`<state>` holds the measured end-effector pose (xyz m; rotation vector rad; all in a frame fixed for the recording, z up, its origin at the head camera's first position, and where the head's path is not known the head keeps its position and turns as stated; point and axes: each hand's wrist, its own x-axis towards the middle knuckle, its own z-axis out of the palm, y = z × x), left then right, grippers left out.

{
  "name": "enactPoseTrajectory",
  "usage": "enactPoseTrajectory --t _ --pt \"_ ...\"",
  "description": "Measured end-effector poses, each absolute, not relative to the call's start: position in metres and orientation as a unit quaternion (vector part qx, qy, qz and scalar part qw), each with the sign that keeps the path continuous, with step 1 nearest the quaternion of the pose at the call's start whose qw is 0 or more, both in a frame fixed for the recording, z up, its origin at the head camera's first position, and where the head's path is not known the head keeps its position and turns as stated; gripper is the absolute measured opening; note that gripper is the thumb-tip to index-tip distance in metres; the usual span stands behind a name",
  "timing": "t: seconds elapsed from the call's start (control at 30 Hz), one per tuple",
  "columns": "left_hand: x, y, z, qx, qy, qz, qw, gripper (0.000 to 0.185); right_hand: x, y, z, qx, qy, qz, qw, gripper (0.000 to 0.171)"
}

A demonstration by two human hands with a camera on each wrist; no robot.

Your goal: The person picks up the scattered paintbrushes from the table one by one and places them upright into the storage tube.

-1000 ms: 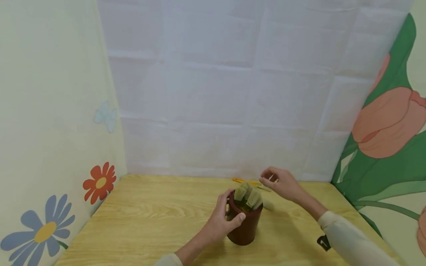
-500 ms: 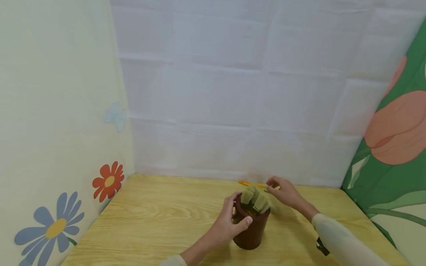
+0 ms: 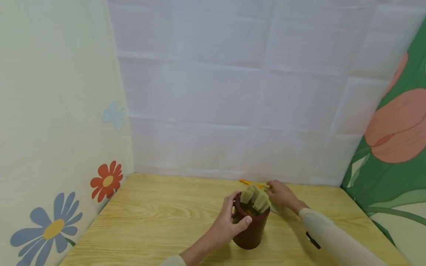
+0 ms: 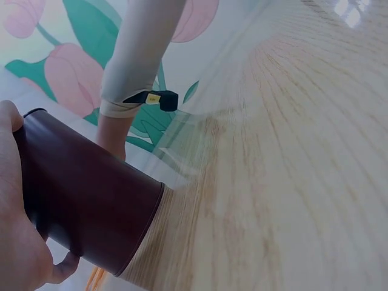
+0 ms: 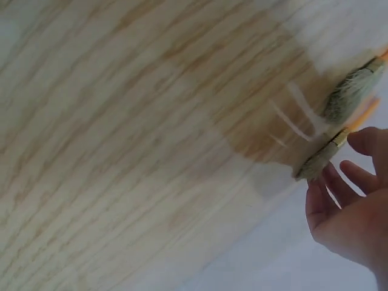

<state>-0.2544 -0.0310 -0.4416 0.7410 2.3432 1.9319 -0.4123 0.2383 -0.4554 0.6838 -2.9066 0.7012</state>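
A dark red cup (image 3: 252, 232) stands on the wooden table (image 3: 159, 221) and holds several flat brushes (image 3: 255, 197) with their bristles up. My left hand (image 3: 237, 211) grips the cup near its rim; the left wrist view shows the cup (image 4: 85, 212) against that hand (image 4: 21, 254). My right hand (image 3: 271, 187) reaches behind the cup to two orange-handled brushes (image 3: 249, 182) lying by the back wall. In the right wrist view its thumb and fingers (image 5: 321, 194) are spread around the nearer brush (image 5: 318, 160), with a second brush (image 5: 350, 90) beside it.
White sheeting (image 3: 233, 111) closes the back. Flower-printed panels stand at the left (image 3: 60, 147) and right (image 3: 392, 147). Bare tabletop stretches to the left of the cup. A black tag (image 4: 159, 99) hangs at my right sleeve cuff.
My right hand has dropped from above the cup down to the brushes lying by the back wall. My left hand has kept its grip on the cup.
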Motion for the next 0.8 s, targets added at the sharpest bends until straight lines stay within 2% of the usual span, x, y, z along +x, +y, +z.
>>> enactPoseTrajectory --t 0.17,0.27,0.37,0.47,0.8 --pt "-0.254 -0.031 -0.440 0.240 0.745 0.623 0.006 0.071 -0.417 0.239 -0.457 0.227 -0.947 0.218 0.060 0.009" --pt "-0.254 -0.030 -0.440 0.241 0.745 0.623 0.004 0.072 -0.417 0.242 -0.457 0.217 -0.944 0.246 0.042 0.013" --pt "-0.253 -0.029 -0.441 0.240 0.745 0.622 0.003 0.072 -0.414 0.245 -0.457 0.203 -0.939 0.276 0.029 0.005" --pt "-0.254 -0.029 -0.442 0.239 0.747 0.621 0.004 0.072 -0.408 0.249 -0.456 0.197 -0.935 0.294 0.030 0.013" --pt "-0.255 -0.033 -0.444 0.235 0.748 0.621 0.011 0.072 -0.399 0.254 -0.450 0.193 -0.913 0.358 0.003 0.015"
